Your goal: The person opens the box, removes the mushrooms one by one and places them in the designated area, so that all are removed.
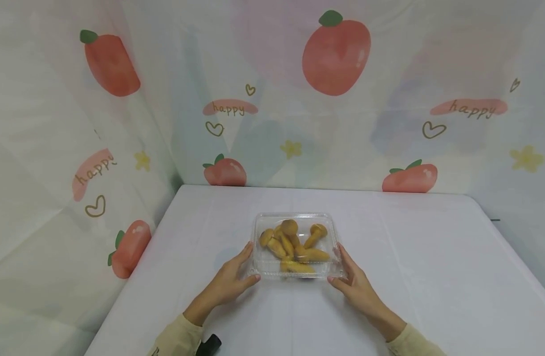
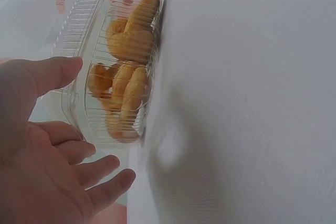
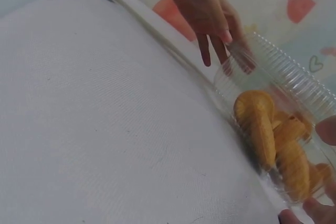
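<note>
On the white table lies a clear plastic box [image 1: 263, 267], its lid lowered, with several yellow-brown mushrooms [image 1: 290, 227] inside. In the head view my left hand [image 1: 231, 279] is at the box's left side. The left wrist view shows this hand's fingers [image 2: 105, 169] spread and fairly straight, its thumb beside the rim at the corner. My right hand [image 1: 359, 289] flanks the right side, fingers straight along it and thumb by the front corner. In the right wrist view, the thumb [image 3: 328, 129] and some fingertips are at the frame edge; the rest is cut off.
The white tablecloth [image 1: 432, 267] spreads around the box. Behind and to the left hangs a curtain [image 1: 272, 59] printed with fruit, hearts and the word happy. A black object [image 1: 208, 344] is at the left wrist by the sleeve [image 1: 181, 336].
</note>
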